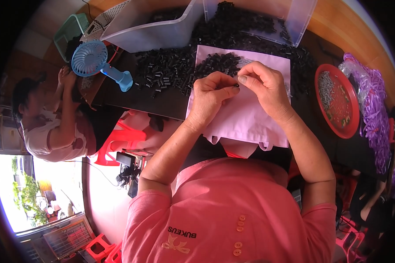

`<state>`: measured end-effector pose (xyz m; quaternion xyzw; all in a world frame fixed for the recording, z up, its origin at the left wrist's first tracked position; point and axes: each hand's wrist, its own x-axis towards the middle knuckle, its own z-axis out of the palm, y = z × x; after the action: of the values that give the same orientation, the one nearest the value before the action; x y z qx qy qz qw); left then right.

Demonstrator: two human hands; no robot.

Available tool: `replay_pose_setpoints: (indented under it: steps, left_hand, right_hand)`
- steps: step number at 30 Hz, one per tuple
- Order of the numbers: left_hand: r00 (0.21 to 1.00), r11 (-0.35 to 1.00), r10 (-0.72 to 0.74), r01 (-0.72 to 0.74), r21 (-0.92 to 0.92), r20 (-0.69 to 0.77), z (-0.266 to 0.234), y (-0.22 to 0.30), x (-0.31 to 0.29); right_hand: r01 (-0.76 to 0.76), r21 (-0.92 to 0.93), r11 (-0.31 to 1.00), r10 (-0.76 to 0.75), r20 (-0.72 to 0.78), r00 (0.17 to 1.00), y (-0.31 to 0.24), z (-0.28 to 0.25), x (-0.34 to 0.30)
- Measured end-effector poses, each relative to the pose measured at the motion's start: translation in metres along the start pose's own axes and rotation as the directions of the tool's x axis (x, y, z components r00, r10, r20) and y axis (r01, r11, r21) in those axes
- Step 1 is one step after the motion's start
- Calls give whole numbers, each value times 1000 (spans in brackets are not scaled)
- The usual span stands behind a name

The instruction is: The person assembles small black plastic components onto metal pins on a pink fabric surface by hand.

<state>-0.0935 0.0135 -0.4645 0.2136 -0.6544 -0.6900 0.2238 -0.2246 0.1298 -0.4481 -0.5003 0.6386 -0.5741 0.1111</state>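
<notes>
My left hand (211,95) is closed in a pinch, with the dark end of a small black cylindrical piece (237,85) just showing at its thumb and fingertip. Close against it, my right hand (265,85) pinches with thumb and forefinger; whatever lies between those fingertips is too small to make out. Both hands are above a pink cloth bag (239,118) spread flat at the table's near edge. On the bag's far part lie a heap of black cylindrical pieces (215,63) and some thin silvery pieces (249,62).
More black pieces (162,72) cover the dark table (136,100) near clear plastic bins (149,37). A blue handheld fan (90,58) lies left. Right are a red tray (354,111) of silvery pieces and purple ribbons (377,118). Another person (66,131) works at far left.
</notes>
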Motion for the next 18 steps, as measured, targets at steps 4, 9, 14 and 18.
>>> replay_pose_setpoints:
  steps: [4,9,14,18]
  left_hand:
    - [1000,1000,-9,9,-3,11,0,1,0]
    - [1000,1000,-6,6,-18,12,0,-1,2]
    - [1000,1000,-6,6,-15,8,-1,-1,2]
    - [1000,1000,-7,7,-17,11,-1,-1,1]
  right_hand:
    - [4,-7,1000,-4,6,1000,-1,0,1]
    - [9,-6,1000,-9,13,1000,1,0,0]
    - [5,-5,1000,-5,14,1000,0,0,0]
    - [10,-11,1000,-10,18,1000,1,0,0]
